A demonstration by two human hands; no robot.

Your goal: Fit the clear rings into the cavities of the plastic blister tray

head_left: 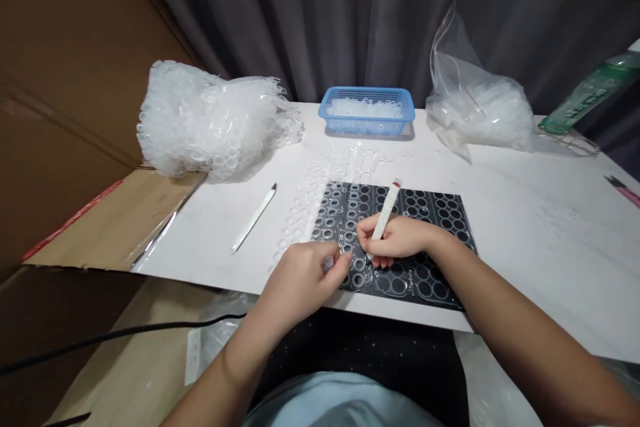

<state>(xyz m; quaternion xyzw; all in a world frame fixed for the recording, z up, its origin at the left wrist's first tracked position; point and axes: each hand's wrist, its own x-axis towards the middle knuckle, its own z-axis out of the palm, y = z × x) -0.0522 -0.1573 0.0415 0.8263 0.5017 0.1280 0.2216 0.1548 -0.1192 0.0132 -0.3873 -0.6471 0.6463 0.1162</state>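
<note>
A black sheet [453, 215] covered with rows of clear plastic rings lies near the table's front edge. My right hand [393, 237] is closed around a white pen-like tool [387, 209], its dark tip pointing down at the sheet. Just left of it, my left hand [316, 272] rests over the sheet's lower left part, thumb and fingers pinched together on a small clear piece [329, 263], too small to make out. Clear ring strips [296, 215] lie flat on the table beside and behind the sheet.
A second white tool [254, 219] lies left. Behind stand a heap of clear plastic rings [210, 121], a blue basket [367, 125] holding clear pieces, a plastic bag [493, 110] and a green bottle [585, 97]. Cardboard [107, 223] borders the left; pink-handled tweezers [625, 191] lie right.
</note>
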